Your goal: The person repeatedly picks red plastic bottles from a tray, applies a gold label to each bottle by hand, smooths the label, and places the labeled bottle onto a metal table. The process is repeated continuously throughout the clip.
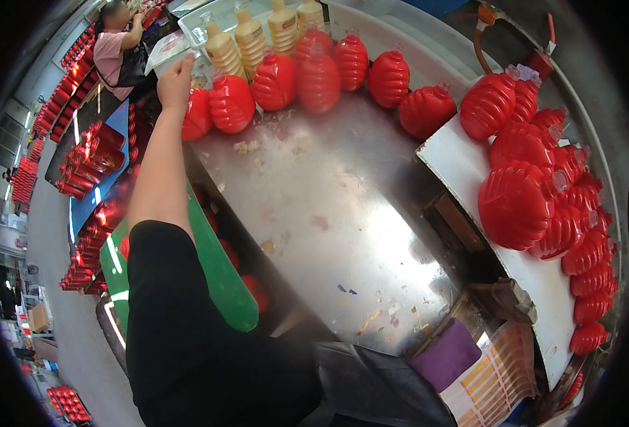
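Note:
My left hand [175, 82] is stretched far out at the upper left, beside the nearest red plastic bottle [196, 117]. Its fingers are drawn together; what they hold, if anything, I cannot make out. More round, ribbed red bottles [232, 105] stand in a curved row along the far edge of the metal table [307, 192]. Right behind them are several cream-coloured bottles [250, 39] with clear necks. A white sheet or packet [168, 48] lies just past my hand. My right hand does not show.
Many red bottles [517, 206] crowd a white shelf [535, 285] on the right. A sheet of orange labels [492, 370] and a purple cloth [448, 354] lie at the near right. Left of the table is a green board [218, 285]. A person [112, 57] works at the far left.

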A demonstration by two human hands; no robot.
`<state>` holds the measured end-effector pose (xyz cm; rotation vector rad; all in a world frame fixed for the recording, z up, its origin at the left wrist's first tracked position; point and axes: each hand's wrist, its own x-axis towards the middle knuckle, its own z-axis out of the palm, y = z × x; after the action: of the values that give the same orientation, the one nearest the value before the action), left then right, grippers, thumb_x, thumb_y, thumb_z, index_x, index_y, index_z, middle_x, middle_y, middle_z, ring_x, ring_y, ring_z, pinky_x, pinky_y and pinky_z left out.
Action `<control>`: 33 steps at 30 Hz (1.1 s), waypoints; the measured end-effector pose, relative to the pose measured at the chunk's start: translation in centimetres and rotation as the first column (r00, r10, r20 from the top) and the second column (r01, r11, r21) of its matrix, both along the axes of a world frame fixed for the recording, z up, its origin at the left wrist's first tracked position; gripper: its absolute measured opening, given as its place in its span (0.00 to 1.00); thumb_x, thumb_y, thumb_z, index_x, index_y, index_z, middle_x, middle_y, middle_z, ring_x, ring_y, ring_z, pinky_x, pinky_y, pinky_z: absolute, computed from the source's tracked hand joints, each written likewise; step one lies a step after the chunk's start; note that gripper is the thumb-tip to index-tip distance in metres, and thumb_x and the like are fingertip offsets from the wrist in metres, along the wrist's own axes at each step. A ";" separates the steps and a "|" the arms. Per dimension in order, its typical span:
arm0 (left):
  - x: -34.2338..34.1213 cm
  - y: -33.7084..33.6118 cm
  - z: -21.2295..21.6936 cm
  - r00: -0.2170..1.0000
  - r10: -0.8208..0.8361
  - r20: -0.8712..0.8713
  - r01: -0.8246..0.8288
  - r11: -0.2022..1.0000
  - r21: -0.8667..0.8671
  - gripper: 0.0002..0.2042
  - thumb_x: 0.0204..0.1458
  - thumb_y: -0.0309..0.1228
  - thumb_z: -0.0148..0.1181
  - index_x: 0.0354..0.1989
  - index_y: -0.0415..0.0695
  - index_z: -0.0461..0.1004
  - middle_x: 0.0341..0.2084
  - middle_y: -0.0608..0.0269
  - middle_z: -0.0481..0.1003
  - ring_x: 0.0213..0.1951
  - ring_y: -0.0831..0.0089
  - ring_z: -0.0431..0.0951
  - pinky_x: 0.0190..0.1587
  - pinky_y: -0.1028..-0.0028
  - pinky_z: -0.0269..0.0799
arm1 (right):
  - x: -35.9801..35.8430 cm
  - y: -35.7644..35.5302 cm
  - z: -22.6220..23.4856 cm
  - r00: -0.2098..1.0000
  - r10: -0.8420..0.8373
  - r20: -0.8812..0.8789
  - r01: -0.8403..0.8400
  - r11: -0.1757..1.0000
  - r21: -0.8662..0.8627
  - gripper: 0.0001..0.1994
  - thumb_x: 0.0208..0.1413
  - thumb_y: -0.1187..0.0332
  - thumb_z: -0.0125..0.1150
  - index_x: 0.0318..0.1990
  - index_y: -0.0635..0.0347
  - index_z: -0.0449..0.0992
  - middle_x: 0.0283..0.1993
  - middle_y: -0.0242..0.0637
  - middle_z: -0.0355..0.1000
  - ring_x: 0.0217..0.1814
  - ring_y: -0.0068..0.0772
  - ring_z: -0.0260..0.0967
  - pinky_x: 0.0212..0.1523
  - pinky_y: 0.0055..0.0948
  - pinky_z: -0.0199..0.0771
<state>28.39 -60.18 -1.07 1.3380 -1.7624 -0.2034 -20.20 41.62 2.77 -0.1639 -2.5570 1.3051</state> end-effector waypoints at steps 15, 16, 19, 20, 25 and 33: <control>-3.7 13.7 3.4 0.867 -0.205 0.454 0.222 0.975 0.016 0.17 0.55 0.48 0.69 0.38 0.44 0.85 0.30 0.52 0.84 0.35 0.54 0.85 0.39 0.60 0.79 | -7.9 6.7 -2.4 0.999 -0.024 0.024 0.028 0.988 -0.152 0.10 0.64 0.67 0.62 0.49 0.61 0.79 0.44 0.34 0.79 0.44 0.31 0.79 0.45 0.27 0.80; -4.1 15.8 3.7 0.874 -0.244 0.420 0.255 0.966 0.032 0.17 0.55 0.47 0.70 0.37 0.44 0.85 0.30 0.51 0.84 0.34 0.55 0.85 0.39 0.61 0.79 | -8.8 7.5 -2.4 0.999 -0.031 0.018 0.033 0.984 -0.175 0.10 0.64 0.67 0.62 0.49 0.61 0.79 0.44 0.34 0.80 0.43 0.31 0.79 0.45 0.27 0.80; -6.3 22.7 4.6 0.861 -0.374 0.343 0.377 0.924 0.062 0.15 0.53 0.43 0.72 0.35 0.42 0.84 0.28 0.50 0.83 0.33 0.55 0.85 0.39 0.61 0.80 | -11.9 11.1 -2.2 0.998 -0.066 0.013 0.067 0.967 -0.247 0.10 0.64 0.67 0.63 0.48 0.61 0.80 0.43 0.34 0.80 0.43 0.31 0.80 0.44 0.27 0.80; -7.4 24.9 4.8 0.830 -0.432 0.353 0.448 0.893 0.040 0.15 0.52 0.42 0.73 0.34 0.42 0.83 0.28 0.51 0.83 0.33 0.55 0.85 0.39 0.62 0.80 | -13.3 12.6 -2.0 0.996 -0.085 0.009 0.085 0.958 -0.274 0.10 0.64 0.67 0.63 0.48 0.61 0.80 0.43 0.34 0.80 0.43 0.31 0.80 0.44 0.26 0.80; -13.5 34.6 5.3 0.668 -0.667 0.330 0.679 0.728 0.097 0.12 0.54 0.38 0.73 0.35 0.41 0.82 0.21 0.58 0.79 0.25 0.68 0.80 0.33 0.69 0.76 | -20.0 23.0 -1.4 0.980 -0.197 0.032 0.190 0.873 -0.450 0.09 0.63 0.67 0.64 0.47 0.61 0.81 0.42 0.34 0.81 0.41 0.31 0.81 0.43 0.26 0.81; -21.4 43.0 3.5 0.559 -0.787 0.261 0.763 0.611 0.209 0.13 0.55 0.39 0.73 0.37 0.41 0.84 0.21 0.62 0.80 0.25 0.77 0.80 0.33 0.73 0.75 | -20.5 35.3 1.7 0.887 -0.455 0.071 0.375 0.624 -0.685 0.09 0.63 0.68 0.66 0.46 0.62 0.82 0.40 0.34 0.82 0.40 0.31 0.82 0.41 0.24 0.82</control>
<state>7.00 -17.22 2.46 0.5350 -2.5879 -0.5632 -40.71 76.89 4.48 -0.7576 -1.6532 1.9067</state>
